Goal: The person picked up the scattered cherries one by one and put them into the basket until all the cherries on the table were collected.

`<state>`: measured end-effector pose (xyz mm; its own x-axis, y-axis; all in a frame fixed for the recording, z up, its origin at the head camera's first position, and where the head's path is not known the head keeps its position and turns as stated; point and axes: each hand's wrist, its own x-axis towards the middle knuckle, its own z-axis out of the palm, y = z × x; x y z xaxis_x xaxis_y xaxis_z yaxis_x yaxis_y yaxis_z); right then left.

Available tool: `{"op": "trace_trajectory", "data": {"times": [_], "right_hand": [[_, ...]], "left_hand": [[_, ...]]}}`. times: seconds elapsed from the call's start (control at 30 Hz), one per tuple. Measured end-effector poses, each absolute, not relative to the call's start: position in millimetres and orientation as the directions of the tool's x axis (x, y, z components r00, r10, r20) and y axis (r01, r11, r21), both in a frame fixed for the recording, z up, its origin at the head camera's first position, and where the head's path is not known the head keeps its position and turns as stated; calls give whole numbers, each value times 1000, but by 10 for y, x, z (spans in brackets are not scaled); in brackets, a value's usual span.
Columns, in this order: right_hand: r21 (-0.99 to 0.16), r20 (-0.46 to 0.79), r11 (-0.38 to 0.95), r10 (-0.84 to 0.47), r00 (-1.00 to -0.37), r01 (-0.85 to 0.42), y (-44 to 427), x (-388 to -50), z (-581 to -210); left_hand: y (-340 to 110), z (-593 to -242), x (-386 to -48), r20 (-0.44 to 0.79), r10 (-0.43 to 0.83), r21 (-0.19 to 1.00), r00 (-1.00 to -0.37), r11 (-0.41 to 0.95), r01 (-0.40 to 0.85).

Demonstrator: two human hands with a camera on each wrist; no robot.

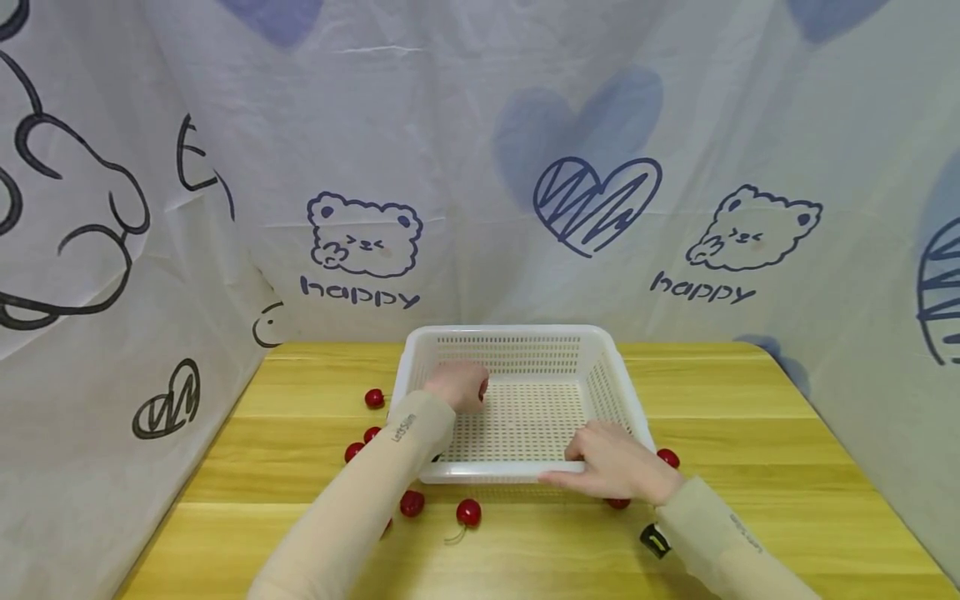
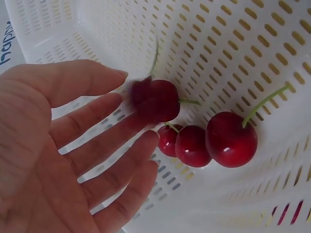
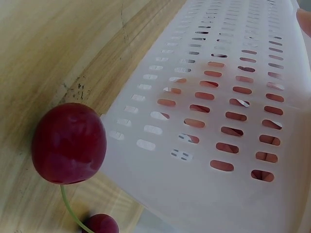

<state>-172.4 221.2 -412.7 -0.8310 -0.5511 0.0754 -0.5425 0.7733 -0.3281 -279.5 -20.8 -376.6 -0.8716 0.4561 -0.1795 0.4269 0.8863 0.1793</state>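
Inside a white perforated plastic basket (image 1: 517, 331), my left hand (image 1: 457, 385) hovers with its fingers spread and loosely bent. In the left wrist view, a blurred dark red cherry (image 2: 140, 92) is just off the fingertips, overlapping another cherry (image 2: 165, 99); whether the hand touches either cannot be told. Beside them lie a large stemmed cherry (image 2: 231, 140) and smaller-looking ones (image 2: 192, 146). My right hand (image 1: 618, 462) grips the basket's near rim at the right, thumb outside and fingers inside. Through the wall slots (image 3: 221, 147) in the right wrist view, skin shows.
On the wooden table (image 1: 750, 467), cherries lie left of the basket (image 1: 374, 398), in front of it (image 1: 468, 512) and at its right (image 1: 667, 458). A small black object (image 1: 655, 541) is by the right wrist. A printed white cloth (image 1: 480, 250) hangs behind.
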Motion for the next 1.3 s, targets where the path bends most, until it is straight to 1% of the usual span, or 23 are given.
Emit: {"op": "trace_trajectory", "data": {"times": [0.13, 0.37, 0.5, 0.63, 0.7, 0.8, 0.87, 0.97, 1.13, 1.3], "right_hand": [[-332, 63, 773, -554, -830, -541, 2200, -1720, -4117], [-333, 57, 775, -551, -832, -536, 2184, -1714, -4106], [-337, 62, 772, -554, -830, -539, 2182, -1710, -4104], [-350, 45, 777, -544, -838, -523, 2181, -1704, -4104], [-361, 37, 777, -540, -841, -515, 2181, -1700, -4105], [-365, 35, 777, -540, -841, -514, 2178, -1698, -4102], [-366, 40, 774, -542, -840, -517, 2178, -1700, -4105], [-369, 45, 771, -543, -839, -519, 2177, -1703, -4109], [-369, 49, 771, -542, -839, -519, 2179, -1703, -4109], [-375, 38, 777, -533, -845, -506, 2183, -1706, -4112]], "left_hand": [[-229, -3749, -2786, -190, 441, 199, -877, 892, 406], [-250, -3671, -2760, -159, 436, 175, -886, 895, 410], [-275, -3577, -2732, -167, 423, 209, -891, 898, 387], [-309, -3447, -2693, -191, 410, 262, -892, 897, 356], [-336, -3382, -2686, -192, 415, 270, -889, 894, 358], [-389, -3298, -2692, -161, 426, 237, -890, 892, 384], [-437, -3254, -2701, -118, 438, 197, -891, 890, 411], [-531, -3200, -2707, -65, 447, 180, -892, 885, 430], [-742, -3141, -2671, 2, 459, 253, -888, 859, 445], [-964, -3151, -2624, 66, 444, 298, -894, 846, 442]]}}
